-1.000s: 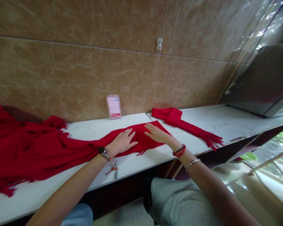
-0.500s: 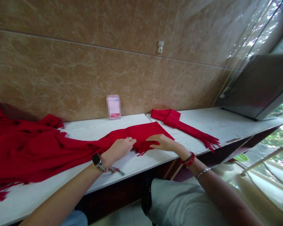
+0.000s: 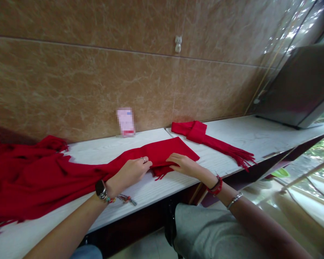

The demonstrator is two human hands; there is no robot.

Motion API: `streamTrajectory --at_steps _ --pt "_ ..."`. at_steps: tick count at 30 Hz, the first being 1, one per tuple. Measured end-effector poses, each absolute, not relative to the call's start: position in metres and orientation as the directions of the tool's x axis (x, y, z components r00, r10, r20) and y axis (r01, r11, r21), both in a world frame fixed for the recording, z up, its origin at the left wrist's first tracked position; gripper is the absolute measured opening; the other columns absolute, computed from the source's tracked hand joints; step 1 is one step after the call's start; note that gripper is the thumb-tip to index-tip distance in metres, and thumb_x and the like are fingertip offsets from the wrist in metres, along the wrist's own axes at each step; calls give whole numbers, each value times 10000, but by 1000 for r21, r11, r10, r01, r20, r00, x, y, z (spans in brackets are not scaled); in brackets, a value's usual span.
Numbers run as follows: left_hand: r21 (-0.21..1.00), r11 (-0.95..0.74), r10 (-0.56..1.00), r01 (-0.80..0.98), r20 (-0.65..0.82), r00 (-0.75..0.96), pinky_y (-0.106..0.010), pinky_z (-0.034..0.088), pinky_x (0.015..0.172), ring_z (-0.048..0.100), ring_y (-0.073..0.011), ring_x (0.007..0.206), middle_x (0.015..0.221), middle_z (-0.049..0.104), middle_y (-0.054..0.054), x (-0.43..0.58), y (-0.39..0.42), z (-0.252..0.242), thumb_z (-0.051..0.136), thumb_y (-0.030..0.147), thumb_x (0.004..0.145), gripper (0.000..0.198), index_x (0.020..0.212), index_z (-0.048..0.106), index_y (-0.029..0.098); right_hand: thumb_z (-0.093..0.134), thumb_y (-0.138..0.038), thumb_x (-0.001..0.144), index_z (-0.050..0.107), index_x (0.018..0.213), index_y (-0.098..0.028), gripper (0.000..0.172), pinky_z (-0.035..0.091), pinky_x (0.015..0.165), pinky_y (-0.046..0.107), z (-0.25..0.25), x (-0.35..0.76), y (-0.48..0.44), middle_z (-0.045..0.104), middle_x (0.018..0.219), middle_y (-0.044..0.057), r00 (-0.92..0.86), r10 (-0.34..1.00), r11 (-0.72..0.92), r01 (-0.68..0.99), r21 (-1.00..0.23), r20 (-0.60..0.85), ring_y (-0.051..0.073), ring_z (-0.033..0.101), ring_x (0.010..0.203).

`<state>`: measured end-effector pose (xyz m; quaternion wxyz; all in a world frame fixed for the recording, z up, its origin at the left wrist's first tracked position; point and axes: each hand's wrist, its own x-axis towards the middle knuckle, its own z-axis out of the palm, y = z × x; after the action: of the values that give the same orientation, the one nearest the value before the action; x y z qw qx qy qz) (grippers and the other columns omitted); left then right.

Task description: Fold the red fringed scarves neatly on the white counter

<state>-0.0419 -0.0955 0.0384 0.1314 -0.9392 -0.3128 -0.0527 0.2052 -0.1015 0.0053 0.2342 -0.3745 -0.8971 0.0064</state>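
Note:
A long red scarf point(image 3: 70, 172) lies along the white counter point(image 3: 118, 149), its right end folded flat with a fringe at the near edge. My left hand point(image 3: 131, 172) is closed, pinching the scarf's near edge beside the fringe. My right hand point(image 3: 183, 164) rests curled on the same edge just to the right, fingers gripping the fabric. A watch and beaded bracelet sit on my left wrist; red and silver bangles on my right.
A second red scarf point(image 3: 205, 138), knotted and fringed, lies further right on the counter. A small pink card point(image 3: 125, 122) leans on the brown tiled wall point(image 3: 97, 82). A dark box-like appliance point(image 3: 299, 90) stands at far right. More red cloth is heaped at the left.
Both hands went from lying flat on the scarf's folded end to drawing back to its near edge and closing on the fabric by the fringe.

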Motion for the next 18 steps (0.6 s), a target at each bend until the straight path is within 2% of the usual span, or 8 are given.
streamTrajectory --at_steps 4,9,13,16,18 --pt "-203 -780 569 592 165 806 -236 437 632 572 -159 815 991 543 -60 -39 -95 31 427 185 881 192 1044 527 182 452 -134 852 595 903 -143 152 483 700 284 3 202 -102 576 847 77 -543 720 649 748 -140 433 164 566 769" --pt "-207 -778 557 593 212 803 -231 422 647 560 -141 768 894 552 -48 -39 -94 34 396 161 889 190 949 576 172 380 -144 889 604 843 -149 229 479 712 284 2 205 -99 603 823 79 -600 676 695 713 -98 427 164 568 771" --pt "-223 -816 507 533 169 846 -244 417 670 551 -142 764 849 570 -40 -38 -99 43 403 104 871 203 899 595 168 366 -182 903 612 853 -165 252 485 731 288 0 211 -97 625 834 71 -576 643 733 654 -186 504 163 580 794" --pt "-199 -848 482 492 97 871 -246 421 684 550 -139 763 828 569 -38 -37 -102 43 388 62 861 232 905 590 167 361 -206 906 616 850 -183 262 491 746 295 -3 214 -97 634 841 59 -556 674 720 643 -262 486 158 592 800" --pt "-181 -842 497 509 109 861 -247 425 705 553 -143 799 865 562 -46 -35 -103 38 380 82 872 226 942 578 167 356 -200 904 615 843 -187 266 486 783 314 -5 213 -96 636 859 60 -559 688 711 648 -273 463 164 594 835"
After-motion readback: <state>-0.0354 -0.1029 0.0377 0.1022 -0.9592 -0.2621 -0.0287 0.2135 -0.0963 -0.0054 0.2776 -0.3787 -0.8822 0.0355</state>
